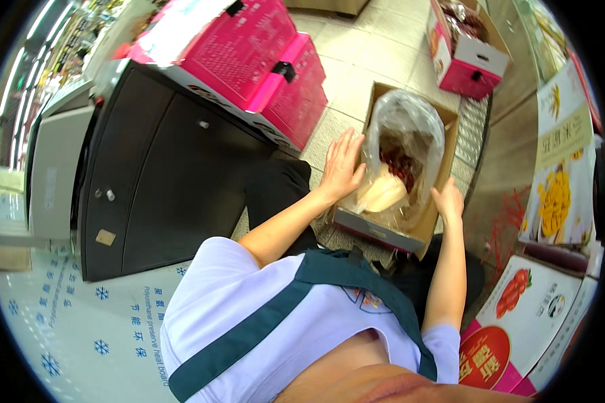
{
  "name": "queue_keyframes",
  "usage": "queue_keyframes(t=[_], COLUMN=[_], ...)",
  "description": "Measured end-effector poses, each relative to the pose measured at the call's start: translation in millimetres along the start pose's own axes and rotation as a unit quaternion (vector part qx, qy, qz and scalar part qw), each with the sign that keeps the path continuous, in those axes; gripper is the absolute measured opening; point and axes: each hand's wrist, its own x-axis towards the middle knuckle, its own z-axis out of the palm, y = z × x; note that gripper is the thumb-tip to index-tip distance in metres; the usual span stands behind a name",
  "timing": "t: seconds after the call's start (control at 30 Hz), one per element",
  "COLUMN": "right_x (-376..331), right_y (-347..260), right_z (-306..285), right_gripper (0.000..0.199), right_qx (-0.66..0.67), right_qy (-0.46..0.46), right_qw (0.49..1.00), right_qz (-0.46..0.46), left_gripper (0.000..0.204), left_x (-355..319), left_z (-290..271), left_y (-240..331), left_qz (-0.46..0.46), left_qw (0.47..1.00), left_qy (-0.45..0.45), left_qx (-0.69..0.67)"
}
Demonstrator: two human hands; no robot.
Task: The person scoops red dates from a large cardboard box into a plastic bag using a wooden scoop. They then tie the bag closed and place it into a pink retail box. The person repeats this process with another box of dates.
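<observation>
On the floor before me stands an open cardboard box lined with a clear plastic bag. Inside the bag lie dark red pieces, maybe dried fruit, and a smooth pale cream object whose kind I cannot make out. My left hand is open at the box's left side, fingers stretched out together near the bag's edge. At the right rim, my right hand has its fingers curled on the box edge; part of them is hidden.
Pink cartons are stacked at the upper left beside a dark cabinet. Another pink and white box with bagged dark red goods stands at the far right. Printed cartons line the right side, near a metal floor grate.
</observation>
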Motion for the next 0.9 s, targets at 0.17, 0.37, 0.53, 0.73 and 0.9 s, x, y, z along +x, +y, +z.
queue_keyframes(t=[0.17, 0.37, 0.53, 0.73, 0.9], right_x=[-1.2, 5.4, 7.5, 22.6, 52.1], right_y=[1.7, 8.8, 4.5, -0.8, 8.8], right_z=[-2.6, 9.2, 19.3, 39.0, 37.4], right_gripper=[0.073, 0.06, 0.044, 0.043, 0.034], right_qx=[0.098, 0.115, 0.169, 0.301, 0.442], right_qy=[-0.049, -0.023, -0.001, 0.05, 0.096], right_qw=[0.994, 0.993, 0.985, 0.951, 0.887], right_qz=[0.007, 0.024, 0.021, 0.038, 0.095], left_gripper=[0.06, 0.06, 0.068, 0.044, 0.045], left_x=[46.2, 78.1, 93.3, 110.2, 117.6], left_z=[-127.7, -283.6, -330.4, -346.8, -360.4], left_y=[0.1, -32.1, -82.6, -124.5, -114.0], left_qz=[0.093, 0.098, 0.054, 0.067, -0.013], left_qw=[0.962, 0.855, 0.856, 0.927, 0.953], left_qy=[0.191, 0.35, 0.302, 0.262, 0.192], left_qx=[0.174, 0.371, 0.416, 0.262, 0.235])
